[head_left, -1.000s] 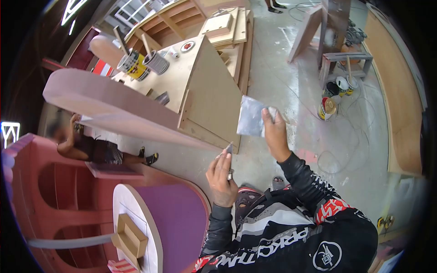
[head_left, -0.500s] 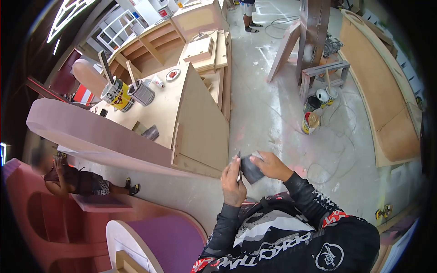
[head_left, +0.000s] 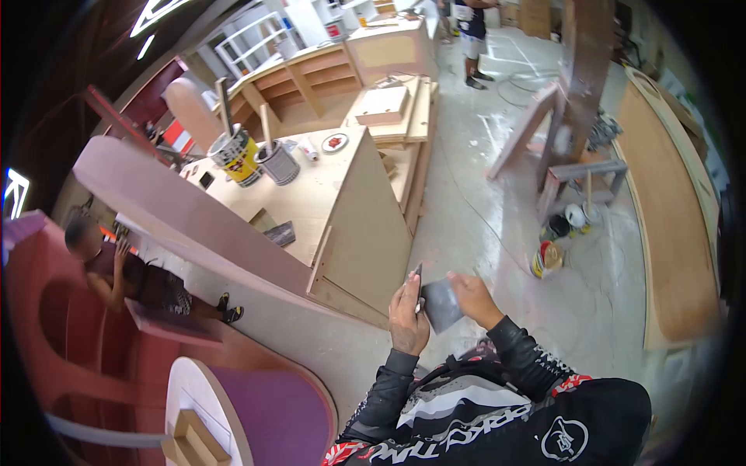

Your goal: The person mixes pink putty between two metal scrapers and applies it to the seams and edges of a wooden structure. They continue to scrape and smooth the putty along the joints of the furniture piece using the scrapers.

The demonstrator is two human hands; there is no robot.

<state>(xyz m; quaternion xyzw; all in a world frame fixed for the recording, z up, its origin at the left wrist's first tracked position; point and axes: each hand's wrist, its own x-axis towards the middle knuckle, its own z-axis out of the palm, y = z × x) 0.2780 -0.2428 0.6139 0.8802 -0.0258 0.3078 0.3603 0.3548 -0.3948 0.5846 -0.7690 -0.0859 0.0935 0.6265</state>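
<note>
My left hand (head_left: 409,317) is closed round a thin dark tool, seen nearly edge-on, its tip rising above the fingers. Just right of it, my right hand (head_left: 474,299) pinches a flat grey plate (head_left: 443,305) by its upper right side. The plate's left edge lies close against my left hand; whether it touches the thin tool cannot be made out. Both hands are in front of my body, right of the lower corner of the wooden counter (head_left: 361,213).
On the counter stand a yellow can (head_left: 235,158) and a grey can (head_left: 277,163) with sticks, near a dark scraper (head_left: 280,233). A person (head_left: 140,272) is at the left, another (head_left: 472,39) at the back. Paint cans (head_left: 547,259) stand on the floor at the right.
The view has shifted, so the counter and cans appear further right and lower. Both hands appear slightly lower and to the right, still holding the tool and plate. More of the far person shows.
</note>
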